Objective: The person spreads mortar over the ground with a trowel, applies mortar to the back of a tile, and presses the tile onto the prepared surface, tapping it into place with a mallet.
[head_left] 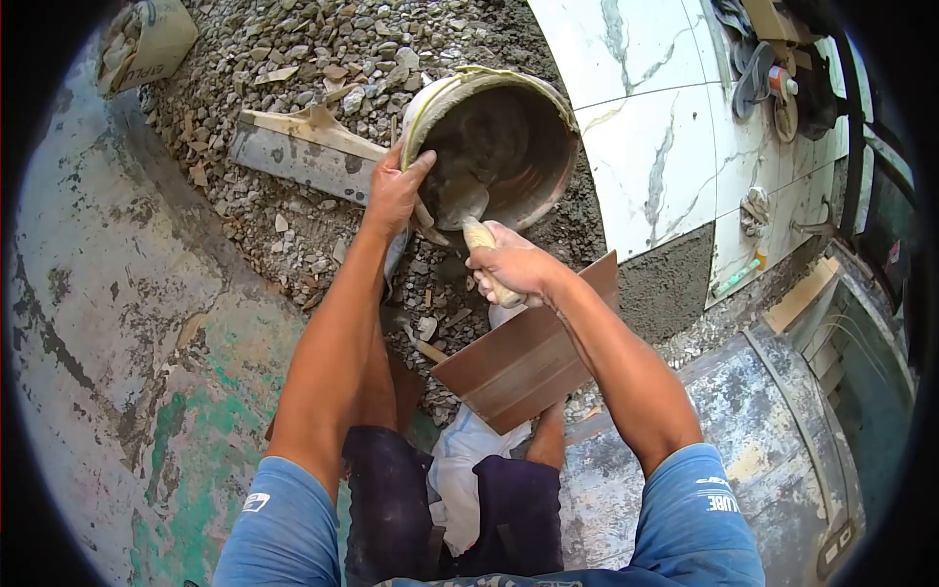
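Observation:
My left hand [399, 191] is closed on the rim of a tilted bucket [562, 161], thumb over the edge. Grey mortar [465, 137] coats the inside of the bucket. In my right hand [516, 262] is the pale handle of a trowel [479, 235], its blade reaching into the bucket mouth among the mortar. Below my right forearm a brown rectangular tile [523, 357] lies at a slant; what it rests on is partly hidden. Beside it is another wooden-handled tool [428, 349], its far end on the gravel.
Gravel [293, 59] surrounds the bucket, with a mortar-stained board [303, 157] to its left. White marbled tiles [646, 147] are laid at the upper right, beside rough grey mortar [670, 284]. Sandals [753, 83] and a torn carton [156, 44] lie farther off.

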A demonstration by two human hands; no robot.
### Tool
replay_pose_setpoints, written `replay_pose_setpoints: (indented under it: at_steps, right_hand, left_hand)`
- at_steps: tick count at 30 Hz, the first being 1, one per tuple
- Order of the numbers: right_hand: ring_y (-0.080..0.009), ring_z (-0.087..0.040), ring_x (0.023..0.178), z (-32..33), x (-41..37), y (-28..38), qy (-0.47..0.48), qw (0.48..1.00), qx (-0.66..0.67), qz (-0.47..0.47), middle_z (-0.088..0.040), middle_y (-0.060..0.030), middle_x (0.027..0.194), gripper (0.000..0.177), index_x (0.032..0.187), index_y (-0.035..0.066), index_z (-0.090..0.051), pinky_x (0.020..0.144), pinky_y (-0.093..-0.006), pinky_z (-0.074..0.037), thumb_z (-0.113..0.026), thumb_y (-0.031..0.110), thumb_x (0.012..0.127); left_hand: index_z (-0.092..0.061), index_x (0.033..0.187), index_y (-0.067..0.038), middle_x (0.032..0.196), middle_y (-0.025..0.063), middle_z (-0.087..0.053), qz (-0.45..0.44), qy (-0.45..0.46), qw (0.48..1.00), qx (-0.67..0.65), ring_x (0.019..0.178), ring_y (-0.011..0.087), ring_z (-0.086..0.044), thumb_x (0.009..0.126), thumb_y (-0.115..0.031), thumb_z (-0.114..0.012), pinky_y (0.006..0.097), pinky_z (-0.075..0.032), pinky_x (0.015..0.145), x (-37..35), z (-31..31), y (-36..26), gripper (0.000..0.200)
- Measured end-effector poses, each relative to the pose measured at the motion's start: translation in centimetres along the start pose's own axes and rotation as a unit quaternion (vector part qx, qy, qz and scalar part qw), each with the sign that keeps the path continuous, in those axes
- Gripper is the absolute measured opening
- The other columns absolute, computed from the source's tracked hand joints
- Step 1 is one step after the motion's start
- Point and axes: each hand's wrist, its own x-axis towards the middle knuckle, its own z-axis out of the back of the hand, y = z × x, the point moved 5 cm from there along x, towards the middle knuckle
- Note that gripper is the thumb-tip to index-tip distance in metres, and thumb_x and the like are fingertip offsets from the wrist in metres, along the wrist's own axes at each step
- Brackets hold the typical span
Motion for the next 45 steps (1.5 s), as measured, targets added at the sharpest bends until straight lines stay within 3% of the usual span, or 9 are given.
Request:
replay_pose_setpoints:
  at_steps: [8, 10, 12, 13, 17, 32, 34, 37, 45]
  right_hand:
    - [-0.011, -0.047, 0.051, -0.9, -1.9, 2.7, 0.035, 0.989, 0.128, 0.066, -0.046, -0.0033, 0.068, 0.028, 0.106, 0.012, -0.037, 0.043, -0.0282, -0.044, -0.054, 0.004, 0.086]
    - [-0.0131, -0.052, 0.052, 1.1, -3.0, 2.5, -0.047, 0.994, 0.009, 0.099, -0.052, -0.0074, 0.074, 0.032, 0.112, 0.008, -0.04, 0.043, -0.0301, -0.045, -0.056, 0.009, 0.085]
    - [-0.0371, -0.068, 0.08, 3.2, -5.5, 3.5, -0.266, 0.843, -0.427, 0.193, -0.064, -0.0276, 0.1, 0.065, 0.141, 0.011, -0.03, 0.073, -0.0461, -0.055, -0.06, 0.02, 0.084]
    - [-0.0458, -0.064, 0.091, 5.3, -6.3, 2.3, -0.287, 0.835, -0.461, 0.087, -0.062, -0.0324, 0.105, 0.065, 0.14, 0.009, -0.033, 0.086, -0.0505, -0.05, -0.061, 0.023, 0.083]
    - [-0.0433, -0.065, 0.089, 7.5, -7.3, 3.9, -0.334, 0.735, -0.59, 0.017, -0.065, -0.0289, 0.092, 0.047, 0.134, 0.004, -0.04, 0.08, -0.0508, -0.052, -0.049, 0.018, 0.089]
    - [-0.0458, -0.058, 0.107, 1.7, 4.2, 0.3, -0.21, 0.893, -0.346, 0.198, -0.059, -0.0351, 0.111, 0.068, 0.139, 0.0, -0.034, 0.092, -0.0464, -0.046, -0.061, 0.018, 0.08]
    - [-0.0385, -0.067, 0.085, 2.2, 5.1, -1.2, -0.23, 0.868, -0.346, 0.27, -0.064, -0.0281, 0.099, 0.07, 0.141, 0.002, -0.033, 0.075, -0.0429, -0.053, -0.063, 0.017, 0.08]
    - [-0.0096, -0.047, 0.047, 2.5, 3.7, -2.8, -0.074, 0.976, -0.037, 0.2, -0.051, -0.004, 0.072, 0.068, 0.141, 0.009, -0.036, 0.041, -0.0262, -0.04, -0.069, 0.015, 0.081]
    - [-0.0168, -0.055, 0.054, 6.6, 0.8, -2.7, -0.048, 0.969, -0.129, 0.206, -0.056, -0.0071, 0.074, 0.06, 0.129, 0.004, -0.046, 0.051, -0.0303, -0.047, -0.073, 0.024, 0.078]
  left_hand:
    - [-0.061, 0.119, -0.003, 0.103, -0.0028, -0.061, 0.016, -0.017, 1.0, 0.018, 0.092, 0.0062, -0.051, 0.09, -0.027, -0.069, 0.0239, -0.041, 0.084, -0.6, 0.5, 0.1, 0.039]
    - [-0.054, 0.13, 0.0, 0.117, 0.0003, -0.061, 0.031, 0.005, 0.999, 0.037, 0.104, 0.0083, -0.051, 0.089, -0.028, -0.069, 0.025, -0.039, 0.095, -0.2, 1.3, 1.2, 0.051]
    - [-0.055, 0.13, -0.001, 0.117, 0.0001, -0.061, 0.037, 0.016, 0.999, 0.032, 0.104, 0.0083, -0.051, 0.089, -0.029, -0.069, 0.0252, -0.039, 0.095, 0.5, 1.8, 1.1, 0.052]
    - [-0.055, 0.13, -0.001, 0.117, -0.0001, -0.061, 0.049, 0.023, 0.998, 0.024, 0.104, 0.0082, -0.051, 0.089, -0.031, -0.07, 0.0254, -0.039, 0.095, 0.6, 2.0, 1.4, 0.053]
    - [-0.057, 0.123, -0.005, 0.104, -0.0012, -0.062, 0.028, 0.013, 1.0, -0.002, 0.093, 0.0085, -0.055, 0.09, -0.024, -0.069, 0.0274, -0.046, 0.084, 0.6, 1.6, 0.7, 0.04]
    - [-0.054, 0.125, -0.005, 0.111, 0.0047, -0.062, 0.064, 0.026, 0.996, -0.059, 0.099, 0.0154, -0.06, 0.09, -0.022, -0.068, 0.0356, -0.052, 0.085, 1.2, 1.9, 1.2, 0.041]
    - [-0.054, 0.127, -0.001, 0.116, 0.0046, -0.061, 0.078, 0.046, 0.991, -0.103, 0.101, 0.0126, -0.057, 0.089, -0.025, -0.069, 0.0298, -0.049, 0.087, 1.3, 1.8, 0.3, 0.047]
    - [-0.055, 0.124, -0.003, 0.113, 0.0054, -0.063, 0.088, 0.047, 0.989, -0.111, 0.098, 0.0141, -0.06, 0.089, -0.025, -0.069, 0.0309, -0.051, 0.085, 2.5, 2.5, 0.1, 0.044]
    - [-0.056, 0.123, -0.009, 0.113, 0.0032, -0.062, 0.112, 0.059, 0.988, -0.09, 0.102, 0.0161, -0.059, 0.091, -0.031, -0.065, 0.0362, -0.051, 0.087, 4.7, 3.9, -0.8, 0.04]
